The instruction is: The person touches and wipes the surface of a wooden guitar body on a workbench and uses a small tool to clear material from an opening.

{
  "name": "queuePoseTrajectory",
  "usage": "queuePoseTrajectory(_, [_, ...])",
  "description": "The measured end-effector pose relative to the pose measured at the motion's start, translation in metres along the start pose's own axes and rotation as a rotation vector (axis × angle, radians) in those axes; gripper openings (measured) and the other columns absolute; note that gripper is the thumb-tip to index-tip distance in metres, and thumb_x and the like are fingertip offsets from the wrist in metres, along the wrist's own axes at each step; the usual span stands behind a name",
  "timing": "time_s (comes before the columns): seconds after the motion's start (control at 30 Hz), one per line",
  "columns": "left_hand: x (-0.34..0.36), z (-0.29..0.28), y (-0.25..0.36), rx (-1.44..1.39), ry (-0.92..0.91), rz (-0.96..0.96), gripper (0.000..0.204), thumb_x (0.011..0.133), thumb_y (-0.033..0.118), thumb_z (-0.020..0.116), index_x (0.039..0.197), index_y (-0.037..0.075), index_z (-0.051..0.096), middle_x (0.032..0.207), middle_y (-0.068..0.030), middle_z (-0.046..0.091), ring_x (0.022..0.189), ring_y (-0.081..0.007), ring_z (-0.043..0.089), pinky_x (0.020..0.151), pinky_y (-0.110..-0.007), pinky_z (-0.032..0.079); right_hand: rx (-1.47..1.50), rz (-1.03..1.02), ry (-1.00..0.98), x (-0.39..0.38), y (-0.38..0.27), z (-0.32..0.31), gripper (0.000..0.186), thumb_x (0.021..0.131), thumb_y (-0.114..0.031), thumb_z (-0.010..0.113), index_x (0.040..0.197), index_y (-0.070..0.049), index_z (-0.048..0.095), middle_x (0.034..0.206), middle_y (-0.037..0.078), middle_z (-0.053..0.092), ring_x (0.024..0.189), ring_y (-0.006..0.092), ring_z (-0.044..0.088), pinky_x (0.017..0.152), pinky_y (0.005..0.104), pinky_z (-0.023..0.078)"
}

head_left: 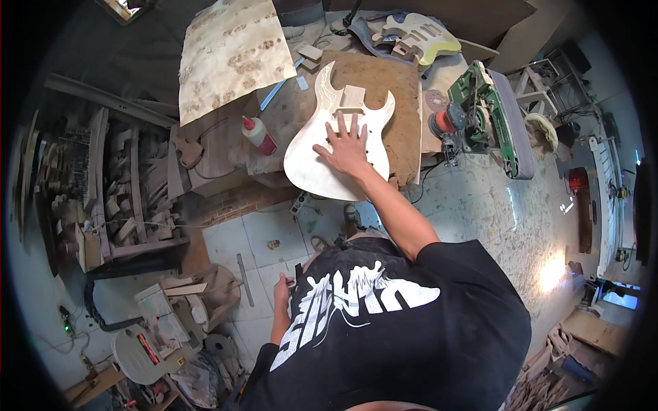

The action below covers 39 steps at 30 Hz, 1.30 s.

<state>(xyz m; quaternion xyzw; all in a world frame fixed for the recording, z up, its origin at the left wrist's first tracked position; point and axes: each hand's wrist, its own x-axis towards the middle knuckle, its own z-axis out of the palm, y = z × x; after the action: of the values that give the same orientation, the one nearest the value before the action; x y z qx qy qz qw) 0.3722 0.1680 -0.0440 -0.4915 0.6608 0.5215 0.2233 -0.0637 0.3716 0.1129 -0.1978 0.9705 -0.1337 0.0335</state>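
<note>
A pale, unpainted electric guitar body (308, 161) with two pointed horns lies on a worn brown board (404, 103) at the bench's edge. My right hand (348, 147) rests on its face, palm down and fingers spread, just below the neck pocket. My left hand (282, 291) is low beside my shirt, its fingers curled. A small dark shape shows by those fingers, and I cannot make out what they hold, if anything. Left of the guitar body stands a white bottle with a red cap and label (258, 135).
A burl-patterned veneer sheet (236, 55) sticks up at the back left. Another guitar body, white and yellow (428, 41), lies at the back. On the right are a green belt sander (490, 116) and an orange-grey sander (449, 122). Shelves with wood offcuts (127, 178) stand left.
</note>
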Motion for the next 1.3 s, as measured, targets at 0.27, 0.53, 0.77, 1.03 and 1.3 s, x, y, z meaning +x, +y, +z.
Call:
queuePoseTrajectory(0.27, [0.023, -0.026, -0.037, -0.126, -0.016, 0.045, 0.07, 0.107, 0.059, 0.037, 0.111, 0.001, 0.075, 0.105, -0.0105, 0.074, 0.088, -0.0218, 0.065, 0.072, -0.031, 0.047, -0.028, 0.303, 0.133, -0.017, 0.027, -0.002, 0.093, 0.099, -0.073, 0.036, 0.163, -0.007, 0.027, 0.173, 0.017, 0.005, 0.156, 0.0491, -0.005, 0.121, 0.068, -0.003])
queuePoseTrajectory(0.53, [0.037, -0.052, -0.1, -0.138, -0.079, -0.087, 0.077, 0.104, 0.067, 0.029, 0.119, 0.006, 0.073, 0.111, -0.0088, 0.074, 0.086, -0.0206, 0.066, 0.07, -0.037, 0.042, -0.098, 0.043, 0.031, 0.0, -0.013, 0.011, 0.086, 0.098, -0.074, 0.036, 0.162, -0.016, 0.032, 0.172, 0.018, 0.009, 0.156, 0.0498, -0.003, 0.12, 0.0698, 0.001])
queuePoseTrajectory(0.77, [0.04, -0.052, -0.095, -0.242, -0.008, -0.095, 0.075, 0.105, 0.065, 0.03, 0.12, 0.005, 0.072, 0.115, -0.0104, 0.075, 0.091, -0.0198, 0.068, 0.067, -0.035, 0.043, -0.333, -0.196, 0.11, 0.039, 0.012, -0.003, 0.064, 0.101, -0.068, 0.038, 0.155, -0.035, 0.046, 0.171, 0.011, 0.02, 0.156, 0.0476, 0.007, 0.12, 0.0708, 0.006])
queuePoseTrajectory(1.03, [0.009, -0.037, -0.097, -0.237, 0.002, -0.153, 0.073, 0.106, 0.064, 0.031, 0.117, 0.005, 0.073, 0.109, -0.009, 0.075, 0.083, -0.0172, 0.066, 0.063, -0.032, 0.042, -0.409, -0.124, 0.011, 0.09, 0.049, -0.019, 0.068, 0.1, -0.073, 0.029, 0.158, -0.039, 0.039, 0.173, 0.008, 0.016, 0.159, 0.0414, 0.001, 0.123, 0.0656, 0.001])
queuePoseTrajectory(1.3, [-0.004, -0.018, -0.088, -0.245, 0.039, -0.165, 0.072, 0.106, 0.063, 0.033, 0.115, 0.004, 0.073, 0.102, -0.0076, 0.075, 0.079, -0.016, 0.067, 0.061, -0.031, 0.042, -0.505, -0.158, 0.096, 0.117, 0.079, -0.027, 0.07, 0.1, -0.074, 0.028, 0.161, -0.04, 0.031, 0.173, 0.008, 0.012, 0.158, 0.0435, 0.002, 0.123, 0.0665, 0.0])
